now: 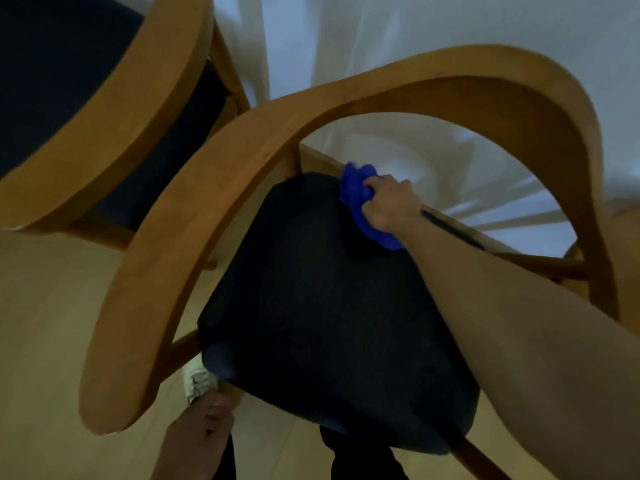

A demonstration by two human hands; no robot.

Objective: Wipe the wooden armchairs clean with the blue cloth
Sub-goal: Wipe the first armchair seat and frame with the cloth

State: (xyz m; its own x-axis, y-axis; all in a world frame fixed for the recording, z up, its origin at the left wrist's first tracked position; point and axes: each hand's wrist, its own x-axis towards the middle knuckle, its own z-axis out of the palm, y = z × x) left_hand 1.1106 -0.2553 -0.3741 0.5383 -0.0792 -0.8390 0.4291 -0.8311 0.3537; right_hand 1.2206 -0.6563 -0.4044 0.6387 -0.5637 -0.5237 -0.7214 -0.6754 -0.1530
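A: Nearest to us, we are seeing the left hand [204, 427] hanging low at the bottom edge, beside a dark trouser leg [360, 459] and a white shoe [199, 379] on the pale wood floor [52, 323]. It is blurred; we cannot tell whether its fingers are curled or spread.

B: Agreed. Moving up, we are looking down on the dark seat cushion [322, 306] of the near armchair [194, 216], with its curved wooden armrest looping around the seat.

A: Our right forearm is crossing over the seat from the lower right. The right hand [388, 206] is gripping the blue cloth [356, 192], fingers closed on a bunched fold of it.

B: We are noting the cloth pressing at the back edge of the seat, where the cushion meets the rear wooden rail [325, 164].

A: Further off, a second armchair [114, 109] with a dark seat is sitting at upper left, just beside the first.

B: Behind both, white curtains [381, 39] are hanging down to the floor.
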